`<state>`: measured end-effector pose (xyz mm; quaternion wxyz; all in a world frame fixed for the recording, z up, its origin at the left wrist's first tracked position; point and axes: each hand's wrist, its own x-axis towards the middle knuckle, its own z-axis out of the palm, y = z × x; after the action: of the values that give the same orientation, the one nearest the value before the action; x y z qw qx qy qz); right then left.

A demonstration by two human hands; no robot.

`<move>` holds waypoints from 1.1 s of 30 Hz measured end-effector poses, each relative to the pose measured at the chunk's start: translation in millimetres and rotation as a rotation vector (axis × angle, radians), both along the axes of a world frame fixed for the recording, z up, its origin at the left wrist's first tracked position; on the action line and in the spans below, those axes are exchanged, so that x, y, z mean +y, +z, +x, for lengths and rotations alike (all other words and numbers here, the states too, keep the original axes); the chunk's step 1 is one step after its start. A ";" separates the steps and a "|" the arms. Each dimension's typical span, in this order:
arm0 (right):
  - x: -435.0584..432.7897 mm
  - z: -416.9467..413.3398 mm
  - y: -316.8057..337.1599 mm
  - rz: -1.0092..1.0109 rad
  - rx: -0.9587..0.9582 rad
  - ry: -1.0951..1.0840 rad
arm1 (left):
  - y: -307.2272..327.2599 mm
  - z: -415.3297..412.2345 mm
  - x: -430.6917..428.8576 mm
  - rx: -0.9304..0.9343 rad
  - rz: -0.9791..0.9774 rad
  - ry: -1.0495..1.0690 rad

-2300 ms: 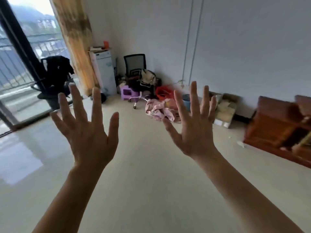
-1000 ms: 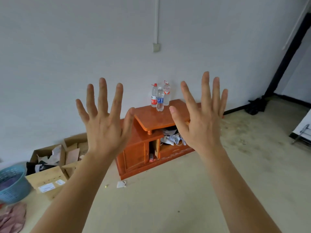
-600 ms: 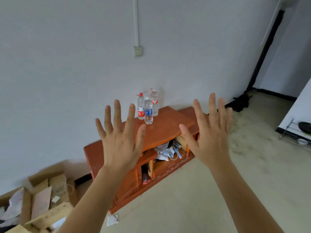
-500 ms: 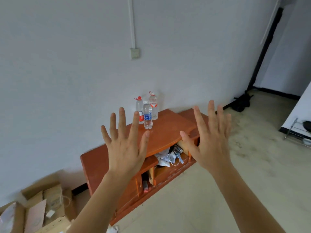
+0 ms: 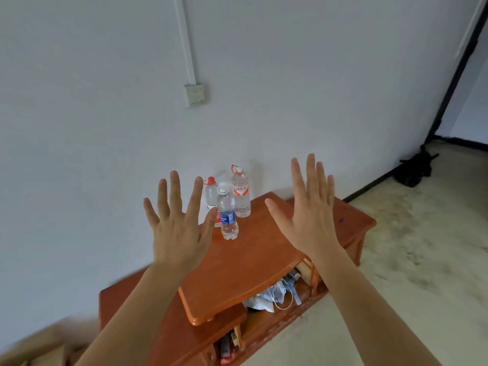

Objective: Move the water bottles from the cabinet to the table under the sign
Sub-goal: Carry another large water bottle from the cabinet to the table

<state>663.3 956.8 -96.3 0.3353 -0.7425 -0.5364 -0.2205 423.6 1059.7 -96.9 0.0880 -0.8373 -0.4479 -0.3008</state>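
Note:
Three clear water bottles stand upright at the back of the orange wooden cabinet (image 5: 253, 262) top, close to the wall. The front bottle (image 5: 227, 213) has a blue label and white cap. Behind it a red-capped bottle (image 5: 211, 195) is partly hidden by my left hand, and a red-labelled bottle (image 5: 240, 192) stands to the right. My left hand (image 5: 179, 231) and my right hand (image 5: 311, 210) are raised with fingers spread, holding nothing, on either side of the bottles and short of them.
The cabinet's open shelf holds crumpled papers and a white cable (image 5: 277, 297). A wall socket (image 5: 195, 94) sits under a white conduit. A black object (image 5: 414, 169) lies on the floor at the right wall corner. Blurred cardboard (image 5: 34, 347) shows at the bottom left.
The view swung from the window side of the room to the cabinet and has come closer to it. Both hands stay spread and empty, now lower and nearer the bottles.

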 end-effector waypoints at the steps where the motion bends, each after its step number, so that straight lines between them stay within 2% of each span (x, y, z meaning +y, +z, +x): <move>1: 18.3 10.1 -6.7 -0.024 0.034 0.023 | -9.1 7.5 16.8 0.018 -0.018 0.015; 9: 154.3 76.1 -84.4 -0.316 0.071 0.086 | -98.0 68.2 151.2 0.128 -0.173 0.086; 13: 229.0 105.5 -96.2 -0.430 0.064 0.097 | -120.5 98.1 217.3 0.165 -0.289 0.092; 18: 307.8 140.6 -96.2 -0.400 0.127 0.103 | -125.7 136.8 296.7 0.196 -0.338 0.046; 22: 355.7 159.5 -123.5 -0.438 0.242 0.121 | -135.5 168.5 345.7 0.155 -0.343 0.020; 27: 416.1 179.3 -193.6 -0.653 0.336 0.280 | -177.9 200.9 397.9 0.160 -0.458 0.063; 30: 444.6 184.4 -248.3 -0.811 0.421 0.372 | -211.7 210.5 406.9 0.136 -0.540 0.142; 33: 467.1 184.9 -298.2 -0.880 0.484 0.452 | -239.5 210.9 407.8 0.149 -0.582 0.131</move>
<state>848.2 1423.9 -394.5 0.1459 -0.7083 -0.6318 0.2790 634.5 1467.5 -336.4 -0.1039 -0.8163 -0.5608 -0.0913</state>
